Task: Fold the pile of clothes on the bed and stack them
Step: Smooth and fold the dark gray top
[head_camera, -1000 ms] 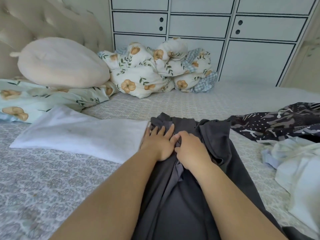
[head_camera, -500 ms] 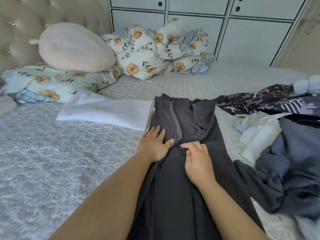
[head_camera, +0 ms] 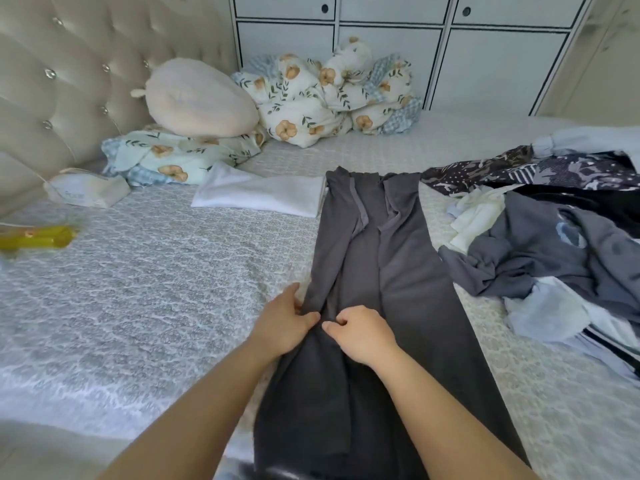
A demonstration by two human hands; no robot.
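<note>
Both hands' fingers, left hand and right hand, pinch a crease in the trousers between them, apparently flattening it for folding.

Counts, relative to the dark grey garment
Two hands on it; one folded white garment left; one unfolded pile right.

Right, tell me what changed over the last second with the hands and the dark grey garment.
Both hands slid down the dark grey garment toward the person. The left hand now grips its left edge; the right hand pinches a fold near the middle. The white folded cloth and the unfolded pile stayed put.
</note>
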